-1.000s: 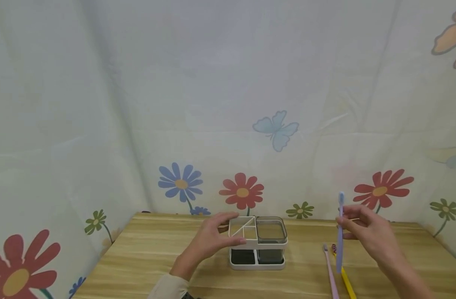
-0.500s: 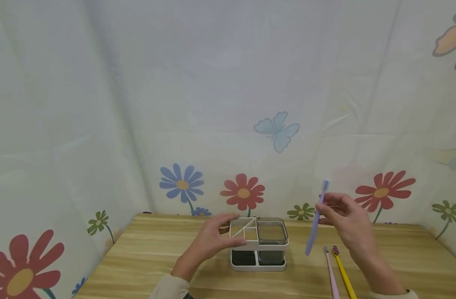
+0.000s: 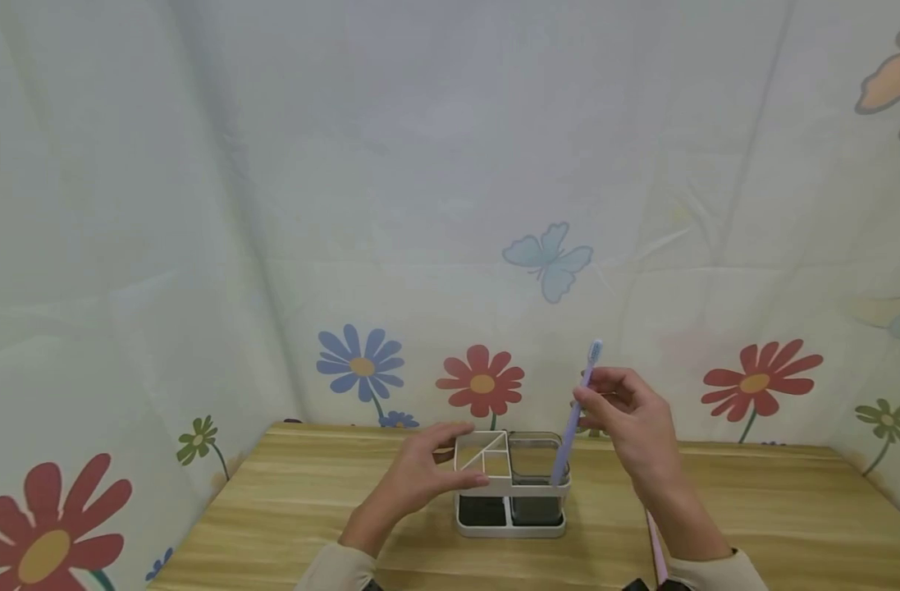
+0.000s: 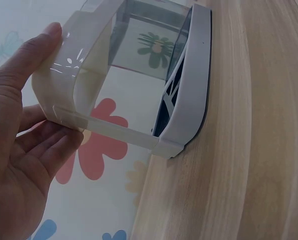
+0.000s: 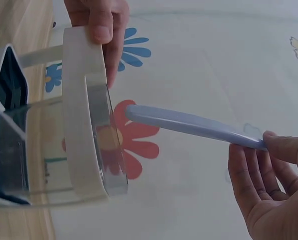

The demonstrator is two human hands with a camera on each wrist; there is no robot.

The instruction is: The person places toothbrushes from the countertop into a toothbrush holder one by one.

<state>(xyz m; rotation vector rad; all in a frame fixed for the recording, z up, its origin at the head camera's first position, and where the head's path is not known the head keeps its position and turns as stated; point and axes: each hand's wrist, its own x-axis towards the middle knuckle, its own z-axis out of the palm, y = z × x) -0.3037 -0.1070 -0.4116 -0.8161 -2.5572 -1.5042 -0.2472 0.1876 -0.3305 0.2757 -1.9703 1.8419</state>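
My left hand (image 3: 413, 472) grips the upper left side of a white two-tier toothbrush holder (image 3: 534, 491), thumb in front and fingers behind. The holder stands upright; its left top is divided into slots, and a clear cup (image 5: 106, 145) sits in its right side. My right hand (image 3: 634, 423) pinches a light purple toothbrush (image 3: 573, 419) between thumb and fingers, bristles up. Its handle slants down to the left and overlaps the cup's rim in the head view. From the right wrist view, the handle's rounded end (image 5: 134, 112) is just outside the cup's mouth.
A pink toothbrush (image 3: 656, 550) lies on the wooden table (image 3: 272, 509) at the right, partly covered by my right forearm. Behind the table hangs a pale curtain (image 3: 420, 164) printed with flowers and butterflies.
My right hand has carried the purple toothbrush left to the holder, tilting it on the way. The yellow toothbrush is now hidden behind my right arm. My left hand stays on the holder.
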